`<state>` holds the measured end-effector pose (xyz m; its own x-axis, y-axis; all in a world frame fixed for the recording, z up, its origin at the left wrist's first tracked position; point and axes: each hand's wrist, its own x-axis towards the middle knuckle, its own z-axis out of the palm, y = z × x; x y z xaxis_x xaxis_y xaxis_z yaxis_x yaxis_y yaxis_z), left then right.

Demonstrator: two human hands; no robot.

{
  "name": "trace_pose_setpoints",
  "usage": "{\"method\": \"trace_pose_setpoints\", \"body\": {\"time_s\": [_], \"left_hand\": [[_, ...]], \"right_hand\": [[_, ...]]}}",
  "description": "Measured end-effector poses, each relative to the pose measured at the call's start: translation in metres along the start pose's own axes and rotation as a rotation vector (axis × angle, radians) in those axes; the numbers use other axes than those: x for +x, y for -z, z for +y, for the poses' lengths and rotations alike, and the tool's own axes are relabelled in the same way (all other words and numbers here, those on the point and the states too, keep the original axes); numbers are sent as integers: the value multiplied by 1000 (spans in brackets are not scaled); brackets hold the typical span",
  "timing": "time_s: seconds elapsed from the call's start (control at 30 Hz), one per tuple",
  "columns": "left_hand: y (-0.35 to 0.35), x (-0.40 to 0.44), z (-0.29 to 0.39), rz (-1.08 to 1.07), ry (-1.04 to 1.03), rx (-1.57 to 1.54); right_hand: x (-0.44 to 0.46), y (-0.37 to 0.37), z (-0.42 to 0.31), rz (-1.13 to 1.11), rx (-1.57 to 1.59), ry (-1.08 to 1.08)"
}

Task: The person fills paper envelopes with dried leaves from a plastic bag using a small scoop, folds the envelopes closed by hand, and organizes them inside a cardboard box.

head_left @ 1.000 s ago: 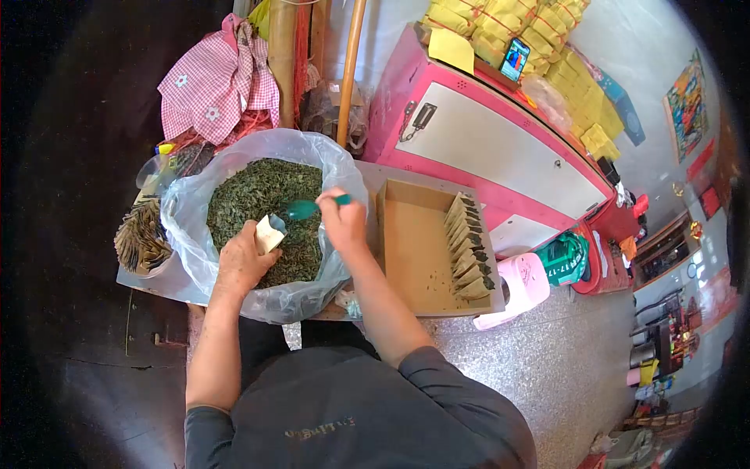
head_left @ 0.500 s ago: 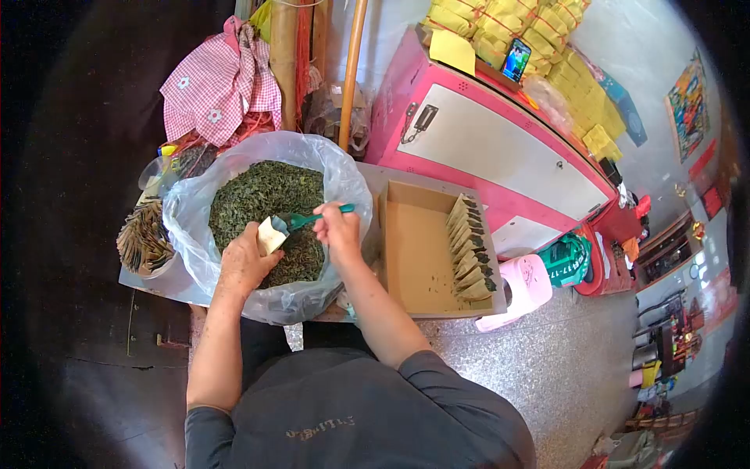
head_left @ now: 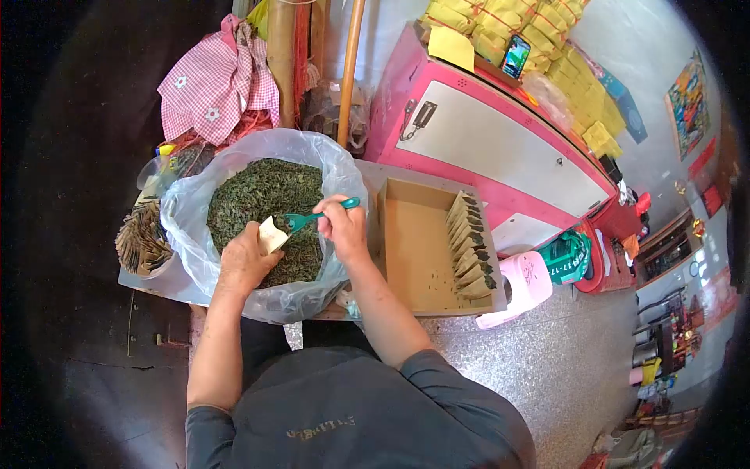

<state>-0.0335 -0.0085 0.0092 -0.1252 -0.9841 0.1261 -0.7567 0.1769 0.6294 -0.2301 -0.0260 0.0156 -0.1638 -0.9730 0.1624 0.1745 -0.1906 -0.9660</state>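
Jutting from clasping left fingers (head_left: 251, 230), a paper packet (head_left: 270, 237) opens toward the green scoop (head_left: 298, 222) right fingers (head_left: 328, 213) grip.

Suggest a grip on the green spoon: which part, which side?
Probably the handle, from the person's right. The green spoon has its bowl end at the paper packet, while the slim handle runs rightward, its tip showing past the right hand. From the left, the left hand holding the packet would likely obstruct.

Forearms (head_left: 216, 340) forward, left hand (head_left: 244, 255) and right hand (head_left: 344, 229) curled, close together.
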Motion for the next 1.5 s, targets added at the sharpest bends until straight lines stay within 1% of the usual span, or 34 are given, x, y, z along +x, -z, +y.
{"method": "trace_pose_setpoints", "body": {"time_s": [0.1,0.13,0.23,0.27,0.33,0.4,0.47,0.53,0.6,0.73,0.8,0.83,0.87,0.93,0.97,1.0,1.07,1.1,1.17,1.2,1.27,1.33,1.4,1.43,1.47,1.5], "left_hand": [[2,-2,3,0,-15,12],[3,-2,4,0,-20,27],[3,-2,3,-8,-13,16],[3,-2,3,-8,-14,16],[3,-3,3,19,-2,-17],[2,-2,2,25,-7,-14],[2,-3,2,30,-12,-10],[4,-4,4,43,-17,-46],[3,-4,2,46,-14,-37],[5,-4,1,41,-24,-18],[3,-4,-1,40,-21,-22],[3,-3,-1,39,-18,-25],[3,-3,-1,40,-18,-27],[3,-3,-1,34,-18,0],[3,-3,-1,34,-18,1],[4,-3,1,36,-16,-1],[5,-4,2,37,-14,-2],[5,-4,2,33,-11,-3],[5,-4,2,28,-7,-3],[5,-4,1,26,-6,-21],[4,-3,-1,25,-6,-39],[3,-3,-3,37,-13,-30],[2,-3,-4,37,-10,-48],[2,-2,-5,40,-10,-66],[2,-2,-4,41,-12,-67],[3,-2,-4,40,-21,-62]], "right_hand": [[-1,-7,-2,-120,-184,86],[-3,-11,-4,-120,-185,86],[-9,-22,-12,-189,-373,248],[-11,-25,-15,-189,-373,248],[-15,-33,-18,-292,-443,521],[-17,-35,-24,-332,-470,552],[-20,-39,-33,-402,-566,653],[-19,-38,-32,-409,-567,668],[-18,-33,-35,-418,-585,734],[-17,-23,-39,-336,-476,663],[-16,-16,-42,-204,-445,592],[-17,-13,-42,-142,-374,514],[-15,-10,-40,-143,-376,515],[-9,-1,-29,-12,-321,345],[-2,3,-16,13,-344,383],[0,5,-10,13,-344,384],[3,9,2,8,-416,198],[5,10,9,8,-415,199],[8,11,23,-71,-465,25],[7,10,26,-70,-464,24],[6,8,29,-57,-459,-126],[9,13,29,-54,-514,-131],[10,18,32,163,-729,261],[2,14,10,163,-739,144],[1,12,4,165,-740,146],[1,10,0,248,-857,428]]}}
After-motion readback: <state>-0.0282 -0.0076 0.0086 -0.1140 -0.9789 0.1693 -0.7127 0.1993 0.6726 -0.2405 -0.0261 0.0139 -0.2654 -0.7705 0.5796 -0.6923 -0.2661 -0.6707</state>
